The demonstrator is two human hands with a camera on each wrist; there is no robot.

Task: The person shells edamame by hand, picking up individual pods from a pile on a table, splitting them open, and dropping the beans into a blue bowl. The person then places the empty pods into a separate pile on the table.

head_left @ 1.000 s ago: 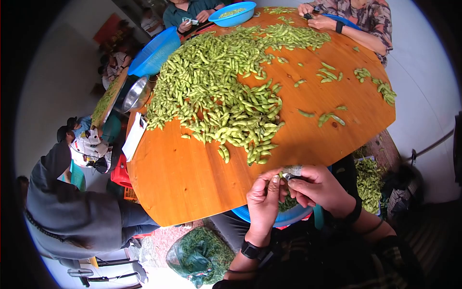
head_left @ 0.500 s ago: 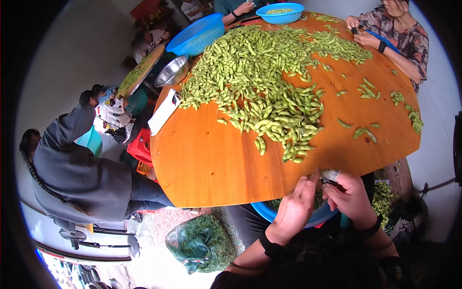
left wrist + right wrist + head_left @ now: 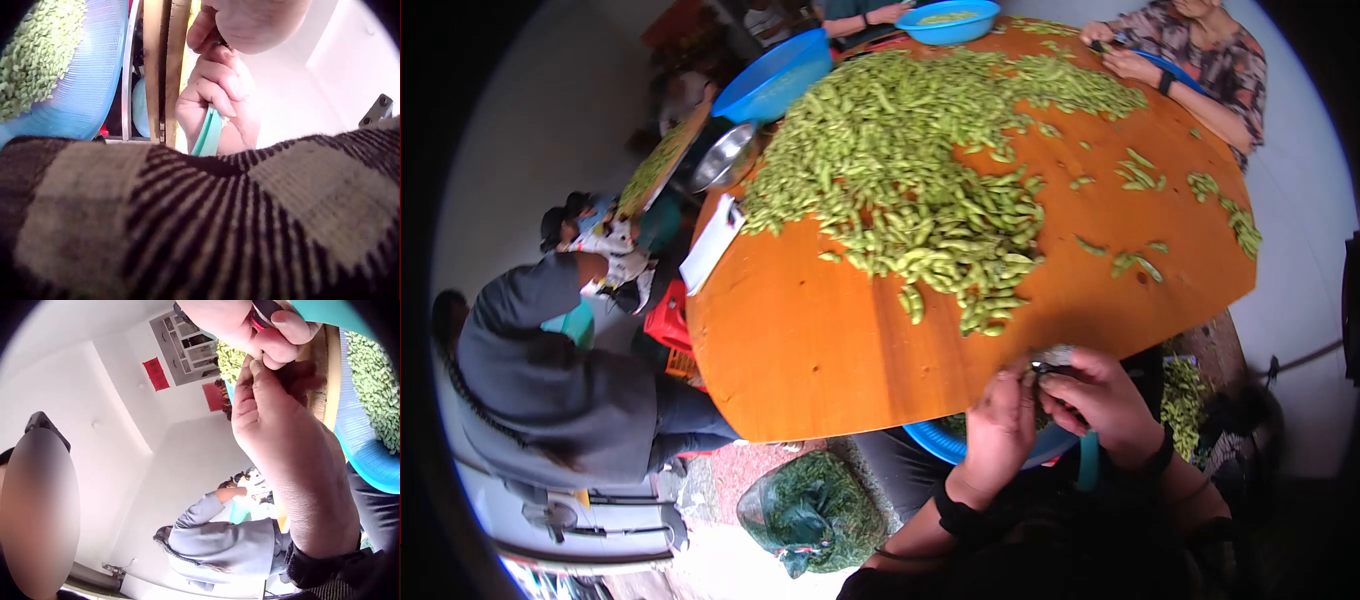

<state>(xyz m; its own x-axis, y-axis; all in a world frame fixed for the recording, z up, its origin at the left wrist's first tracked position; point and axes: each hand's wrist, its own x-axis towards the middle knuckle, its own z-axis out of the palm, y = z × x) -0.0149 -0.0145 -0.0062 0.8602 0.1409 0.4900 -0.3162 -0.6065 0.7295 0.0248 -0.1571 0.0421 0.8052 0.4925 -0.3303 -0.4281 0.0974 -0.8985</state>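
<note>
Two bare hands are seen close together at the lower middle of the head view, near the edge of the wooden table. By the right hand a small dark tool is gripped between bent fingers, but its shape is mostly covered. Whether a pod is pinched by the left hand cannot be told, because its fingertips are blurred and are partly hidden in the right wrist view; there its thumb is seen laid against the bent fingers. Both forearms are raised from the bottom of the head view, and the hands are brought together at the fingertips. A turquoise strip is seen below the right palm. Green pods are heaped from the upper middle to the centre, and the blue basin is partly hidden beneath the hands.
</note>
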